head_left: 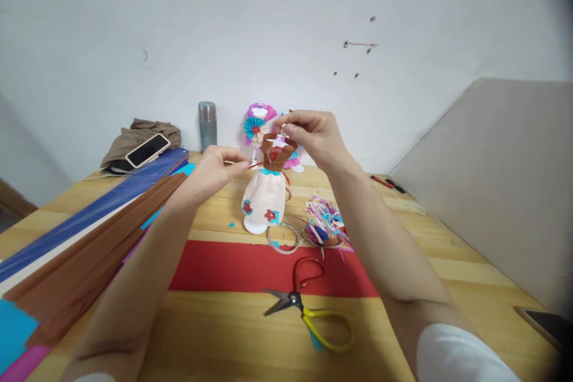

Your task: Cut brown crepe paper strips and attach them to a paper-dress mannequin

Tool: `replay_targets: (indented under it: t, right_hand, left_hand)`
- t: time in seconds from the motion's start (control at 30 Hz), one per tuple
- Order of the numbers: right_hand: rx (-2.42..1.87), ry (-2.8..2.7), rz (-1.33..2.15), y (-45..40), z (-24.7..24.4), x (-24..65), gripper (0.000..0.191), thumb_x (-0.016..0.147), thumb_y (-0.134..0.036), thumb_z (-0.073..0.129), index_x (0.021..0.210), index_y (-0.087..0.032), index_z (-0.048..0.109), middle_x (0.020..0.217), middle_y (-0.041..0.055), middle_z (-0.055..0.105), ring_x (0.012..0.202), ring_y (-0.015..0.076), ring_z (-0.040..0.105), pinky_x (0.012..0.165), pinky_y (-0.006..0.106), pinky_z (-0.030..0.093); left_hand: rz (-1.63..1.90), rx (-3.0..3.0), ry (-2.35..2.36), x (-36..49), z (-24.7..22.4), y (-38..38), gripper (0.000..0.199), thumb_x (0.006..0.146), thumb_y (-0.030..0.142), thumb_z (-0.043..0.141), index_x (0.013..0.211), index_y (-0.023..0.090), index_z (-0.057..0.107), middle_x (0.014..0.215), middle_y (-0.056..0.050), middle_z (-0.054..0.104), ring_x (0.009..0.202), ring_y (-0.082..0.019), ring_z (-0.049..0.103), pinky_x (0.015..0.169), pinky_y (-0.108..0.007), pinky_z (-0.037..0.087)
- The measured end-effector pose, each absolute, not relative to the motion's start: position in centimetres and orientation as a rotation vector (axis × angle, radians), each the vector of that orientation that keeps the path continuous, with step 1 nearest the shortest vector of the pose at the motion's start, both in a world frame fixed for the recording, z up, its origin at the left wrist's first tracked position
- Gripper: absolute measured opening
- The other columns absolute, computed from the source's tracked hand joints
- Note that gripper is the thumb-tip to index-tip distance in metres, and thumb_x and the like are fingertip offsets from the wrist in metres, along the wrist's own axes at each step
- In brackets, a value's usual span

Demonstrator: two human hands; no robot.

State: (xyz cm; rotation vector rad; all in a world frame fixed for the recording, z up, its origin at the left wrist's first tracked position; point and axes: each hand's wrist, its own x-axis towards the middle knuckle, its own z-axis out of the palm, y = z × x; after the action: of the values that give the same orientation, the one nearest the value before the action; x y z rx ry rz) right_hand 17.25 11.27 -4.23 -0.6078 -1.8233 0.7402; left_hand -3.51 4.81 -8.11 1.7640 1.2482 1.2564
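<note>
Over tbl [224, 334]: L hand [224, 168] pinching red strip [255, 165], R hand [313, 131] pinching dress [265, 192] nr top.

Single view, worn on head; looks forward and down across surface [215, 334], wall [224, 24] at 12 o'clock. Wide field. Forearms [385, 233] enter from 7 and 5 o'clock; left hand [217, 170], right hand [316, 134] near mid-frame, close range.
</note>
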Motion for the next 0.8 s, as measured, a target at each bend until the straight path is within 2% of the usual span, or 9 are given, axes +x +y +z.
replay_targets:
  t: [0.13, 0.27, 0.33, 0.47, 0.57, 0.8]
  right_hand:
    - [-0.655, -1.864, 0.599, 10.9, -4.5, 16.0, 0.007, 0.077, -0.024, 0.065, 0.077, -0.019, 0.07, 0.067, 0.0016, 0.066, 0.056, 0.0136, 0.056, 0.055, 0.029, 0.047]
    - [-0.727, -1.961, 0.419, 10.5, -4.5, 14.7, 0.008, 0.078, -0.021, 0.063, 0.074, -0.02, 0.07, 0.077, 0.0037, 0.071, 0.07, 0.0183, 0.064, 0.066, 0.032, 0.052]
    - [-0.757, -1.975, 0.377, 10.4, -4.5, 14.2, 0.009, 0.078, -0.02, 0.063, 0.072, -0.02, 0.069, 0.076, 0.0034, 0.072, 0.071, 0.0197, 0.065, 0.069, 0.034, 0.052]
    - [-0.769, -1.966, 0.391, 10.6, -4.5, 13.7, 0.011, 0.078, -0.017, 0.063, 0.07, -0.02, 0.069, 0.071, 0.0026, 0.07, 0.068, 0.0201, 0.064, 0.068, 0.036, 0.051]
    - [-0.765, -1.94, 0.435, 10.7, -4.6, 13.5, 0.011, 0.079, -0.016, 0.063, 0.07, -0.02, 0.068, 0.072, 0.0033, 0.07, 0.068, 0.02, 0.063, 0.068, 0.036, 0.051]
    - [-0.781, -1.894, 0.467, 10.9, -4.7, 13.0, 0.011, 0.08, -0.022, 0.067, 0.069, -0.02, 0.066, 0.068, 0.0027, 0.067, 0.067, 0.0196, 0.062, 0.068, 0.036, 0.051]
  left_hand:
    - [1.228, 1.816, 1.263, -3.3, -8.5, 5.2, 0.022, 0.076, 0.031, 0.068, 0.087, 0.014, 0.076, 0.09, -0.008, 0.077, 0.086, -0.022, 0.069, 0.081, -0.032, 0.052]
    - [1.194, 1.83, 1.259, -3.4, -8.6, 5.4, 0.024, 0.075, 0.03, 0.067, 0.09, 0.014, 0.076, 0.097, -0.009, 0.077, 0.094, -0.025, 0.068, 0.085, -0.035, 0.051]
    - [1.123, 1.864, 1.24, -3.5, -8.5, 5.3, 0.024, 0.075, 0.031, 0.067, 0.089, 0.014, 0.076, 0.096, -0.008, 0.077, 0.095, -0.026, 0.068, 0.086, -0.035, 0.051]
    - [1.038, 1.844, 1.238, -3.6, -8.3, 5.3, 0.025, 0.072, 0.032, 0.068, 0.085, 0.013, 0.076, 0.09, -0.008, 0.077, 0.091, -0.027, 0.069, 0.085, -0.036, 0.051]
    - [1.013, 1.79, 1.166, -3.8, -8.4, 5.7, 0.028, 0.069, 0.034, 0.072, 0.088, 0.013, 0.075, 0.093, -0.008, 0.077, 0.094, -0.028, 0.068, 0.088, -0.038, 0.051]
    - [1.008, 1.7, 1.162, -4.1, -9.2, 6.4, 0.036, 0.065, 0.031, 0.076, 0.094, 0.011, 0.072, 0.094, -0.01, 0.075, 0.091, -0.027, 0.068, 0.084, -0.038, 0.052]
